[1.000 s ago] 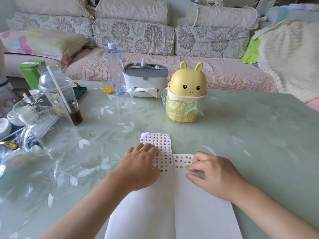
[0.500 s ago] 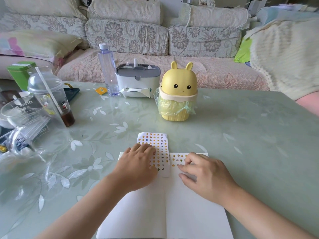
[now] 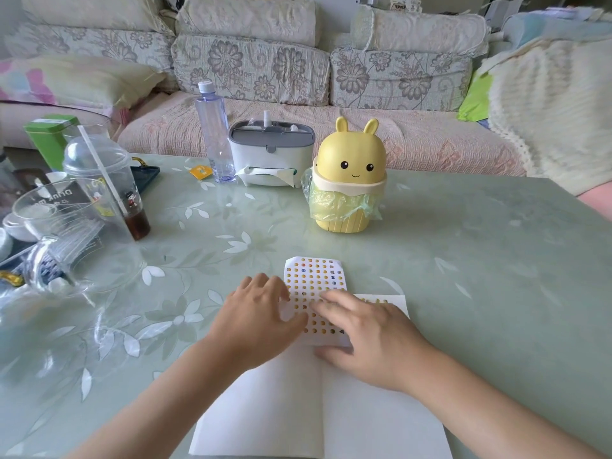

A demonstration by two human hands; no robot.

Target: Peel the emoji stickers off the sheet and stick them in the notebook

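An open notebook with blank white pages lies on the table in front of me. The emoji sticker sheet lies over the top of its left page and reaches past it onto the table. My left hand rests flat on the sheet's left edge. The fingers of my right hand are stretched out over the middle of the sheet and touch the stickers, with the thumb at the sheet's lower edge. A short row of stuck stickers shows at the top of the right page, partly hidden by my right hand.
A yellow bunny bin stands behind the sheet. Further back are a tissue box and a clear bottle. A lidded cup with a straw, a glass jug and a green tin crowd the left side.
My right hand has moved left, from the stickers on the right page onto the sticker sheet. My left hand stays on the sheet's left edge.
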